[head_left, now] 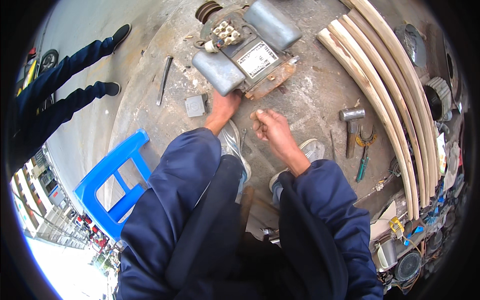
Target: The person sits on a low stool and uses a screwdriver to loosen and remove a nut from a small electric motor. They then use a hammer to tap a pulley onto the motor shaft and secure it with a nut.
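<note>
Our left hand [223, 106] grips the near edge of the grey electric motor [245, 55] on the concrete floor [310, 100]; our right hand [271, 127] pinches something small, perhaps a screw. It could drop and roll away if the pinch loosens.

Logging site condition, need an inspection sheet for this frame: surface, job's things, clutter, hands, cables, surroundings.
Surface: stained concrete floor, dusty.
Job's things: grey electric motor on a rusty base, terminal block exposed; small grey cover plate lying beside it.
Clutter: hammer, green-handled pliers, flat metal bar, curved wooden strips.
Hands: left hand rests against the motor's near end; right hand loosely closed, fingers pinched, contents too small to tell.
Cables: loose wires at lower right.
Surroundings: blue plastic stool; another person's legs at left.
</note>
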The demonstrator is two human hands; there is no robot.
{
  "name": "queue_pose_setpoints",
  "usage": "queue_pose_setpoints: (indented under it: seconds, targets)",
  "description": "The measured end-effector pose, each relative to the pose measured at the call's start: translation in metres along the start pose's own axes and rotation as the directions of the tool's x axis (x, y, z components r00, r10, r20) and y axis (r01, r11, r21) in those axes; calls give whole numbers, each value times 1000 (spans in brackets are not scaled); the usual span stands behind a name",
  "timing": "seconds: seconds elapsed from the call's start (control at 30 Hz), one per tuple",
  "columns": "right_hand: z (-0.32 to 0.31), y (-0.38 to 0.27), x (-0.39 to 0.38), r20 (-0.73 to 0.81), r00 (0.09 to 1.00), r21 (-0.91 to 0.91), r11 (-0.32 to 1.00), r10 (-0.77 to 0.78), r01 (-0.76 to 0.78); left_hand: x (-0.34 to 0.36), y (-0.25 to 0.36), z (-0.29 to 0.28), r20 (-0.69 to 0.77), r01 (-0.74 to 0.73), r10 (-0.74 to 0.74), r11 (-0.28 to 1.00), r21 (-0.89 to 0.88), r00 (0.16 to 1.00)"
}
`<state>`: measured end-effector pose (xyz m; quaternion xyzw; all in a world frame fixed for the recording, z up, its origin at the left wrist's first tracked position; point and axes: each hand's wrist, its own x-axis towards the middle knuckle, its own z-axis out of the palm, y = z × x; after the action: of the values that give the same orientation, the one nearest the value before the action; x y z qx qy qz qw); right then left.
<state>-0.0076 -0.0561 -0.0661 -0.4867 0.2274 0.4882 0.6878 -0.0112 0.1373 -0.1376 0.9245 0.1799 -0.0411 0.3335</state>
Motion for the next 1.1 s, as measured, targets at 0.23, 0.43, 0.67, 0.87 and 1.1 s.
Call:
queue_pose_setpoints:
  seconds: [0.23,0.43,0.67,0.87,1.1]
  targets:
    - [-24,26,-4,-164,929,-550,812,-332,194,-27,24,-16,158,397,-372,899,-184,915]
    - [-22,21,-23,-77,872,-616,711,-483,339,-73,77,-13,610,751,-438,358,-555,660]
    - [-33,25,-28,-71,781,-717,576,-620,392,-69,91,0,633,722,-368,481,-497,681]
    - [-59,-15,-9,-199,852,-697,681,-484,224,-61,71,-10,681,746,-329,430,-509,654]
    - [-77,-115,72,-330,871,-186,929,-365,319,-44,59,-29,559,533,-124,-189,-824,820]
